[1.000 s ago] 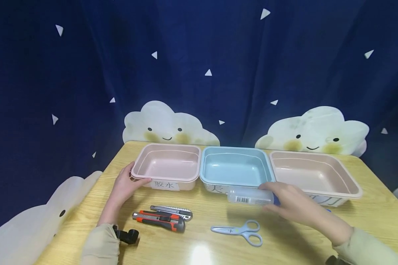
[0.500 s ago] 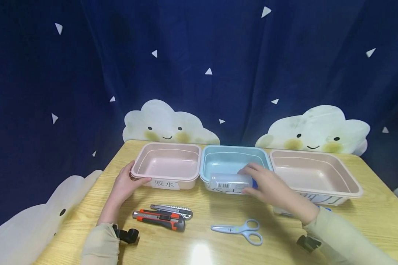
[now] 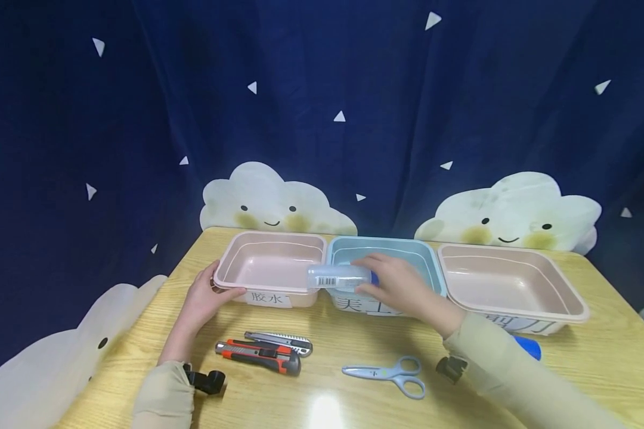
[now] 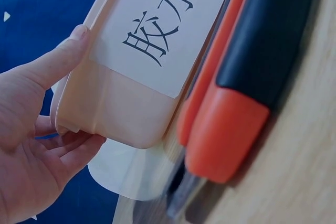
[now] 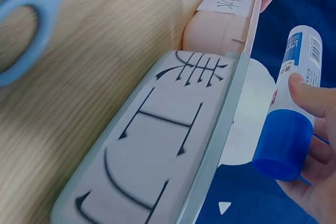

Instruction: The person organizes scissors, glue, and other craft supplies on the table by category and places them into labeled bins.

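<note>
My right hand [image 3: 399, 286] grips a glue bottle [image 3: 339, 277] near its blue cap and holds it sideways above the seam between the pink bin [image 3: 228, 286] and the blue bin [image 3: 437, 271]. In the right wrist view the white glue bottle [image 5: 303, 69] shows its barcode and blue label, with the thumb on its side. At the pink bin's left front corner, my left hand [image 3: 201, 302] holds on, thumb along the rim and fingers curled at the side. The left wrist view has that hand [image 4: 37, 114] beside the bin's paper label [image 4: 157, 30].
Two utility knives, one orange and black [image 3: 263, 356], one grey [image 3: 284, 341], lie before the pink bin. Light-blue scissors [image 3: 389, 372] lie right of them. A second pinkish bin [image 3: 576, 307] stands at right, a blue cap-like piece [image 3: 528, 347] before it.
My right hand has carried the glue bottle left and upward, from the front of the blue bin to the pink bin's right edge. The left hand stays at the pink bin's corner.
</note>
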Tool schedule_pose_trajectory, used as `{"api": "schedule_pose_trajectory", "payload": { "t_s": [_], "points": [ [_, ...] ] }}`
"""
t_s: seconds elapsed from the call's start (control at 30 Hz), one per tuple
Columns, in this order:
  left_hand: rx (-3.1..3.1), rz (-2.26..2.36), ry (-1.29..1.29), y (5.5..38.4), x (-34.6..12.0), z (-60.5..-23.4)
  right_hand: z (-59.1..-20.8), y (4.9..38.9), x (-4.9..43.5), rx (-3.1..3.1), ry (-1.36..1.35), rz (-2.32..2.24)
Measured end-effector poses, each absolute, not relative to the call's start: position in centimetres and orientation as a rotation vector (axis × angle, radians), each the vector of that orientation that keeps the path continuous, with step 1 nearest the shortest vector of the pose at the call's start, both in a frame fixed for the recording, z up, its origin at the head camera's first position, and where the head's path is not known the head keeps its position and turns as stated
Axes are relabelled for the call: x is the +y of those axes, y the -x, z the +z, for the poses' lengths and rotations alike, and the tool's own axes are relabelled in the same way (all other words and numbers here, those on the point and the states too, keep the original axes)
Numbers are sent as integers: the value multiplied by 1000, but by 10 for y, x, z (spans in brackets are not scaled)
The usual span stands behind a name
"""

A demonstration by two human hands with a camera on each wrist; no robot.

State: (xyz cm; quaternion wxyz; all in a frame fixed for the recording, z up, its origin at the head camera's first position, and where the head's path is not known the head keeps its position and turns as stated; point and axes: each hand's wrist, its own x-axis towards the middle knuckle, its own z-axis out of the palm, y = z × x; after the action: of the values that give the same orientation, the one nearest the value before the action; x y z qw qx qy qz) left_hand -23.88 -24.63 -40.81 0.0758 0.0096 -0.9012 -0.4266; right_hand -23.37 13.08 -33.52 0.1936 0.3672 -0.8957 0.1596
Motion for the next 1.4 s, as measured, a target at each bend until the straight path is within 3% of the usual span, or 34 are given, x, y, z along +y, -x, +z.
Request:
{"api": "schedule_pose_trajectory", "payload": {
  "t_s": [1.4],
  "points": [
    [-2678, -1319, -37, 240, -246, -411, -346, 279, 27, -2722, -960, 519]
  ]
}}
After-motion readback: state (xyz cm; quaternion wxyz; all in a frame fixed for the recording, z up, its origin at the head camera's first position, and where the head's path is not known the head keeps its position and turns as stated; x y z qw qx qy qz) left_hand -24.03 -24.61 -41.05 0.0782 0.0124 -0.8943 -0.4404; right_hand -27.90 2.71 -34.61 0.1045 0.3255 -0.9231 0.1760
